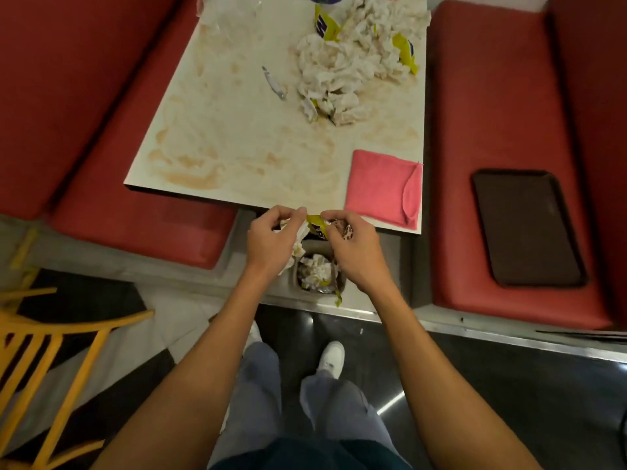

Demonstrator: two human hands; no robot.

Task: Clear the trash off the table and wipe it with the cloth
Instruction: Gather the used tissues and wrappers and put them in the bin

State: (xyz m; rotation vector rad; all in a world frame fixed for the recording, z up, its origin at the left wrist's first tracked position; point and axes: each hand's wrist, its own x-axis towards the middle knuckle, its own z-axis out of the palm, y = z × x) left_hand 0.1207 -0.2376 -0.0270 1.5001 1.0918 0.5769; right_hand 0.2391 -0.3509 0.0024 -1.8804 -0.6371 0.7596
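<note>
While both of my hands hang just off the near edge of the counter (237, 130), the bin (342, 287) sits straight below them on the floor, between my wrists, already holding white paper. My left hand (268, 239) has its fingers curled round crumpled paper (298, 244) that trails down toward the bin. My right hand (356, 252) pinches a yellow wrapper (315, 221) that bridges the gap between the two hands, with something brown and patterned bunched under its fingers; I cannot tell what that is.

I judge the drop needs no reach at all: letting go over the bin should do it, though a strip of yellow already hangs over the bin's rim, so loose ends could miss.

What matters after that is the heap of napkins and wrappers (342, 72). It lies well ahead of my hands and off to the right, its length running from the counter's middle away toward the far right corner, so my right hand is the nearer one. A small silver scrap (273, 83) lies just left of the heap, more in line with my left hand.

The pink cloth (380, 188) lies folded just ahead of my right hand, at the counter's near right corner. Brownish smears cover the surface ahead of my left hand, so wiping is not yet begun.
</note>
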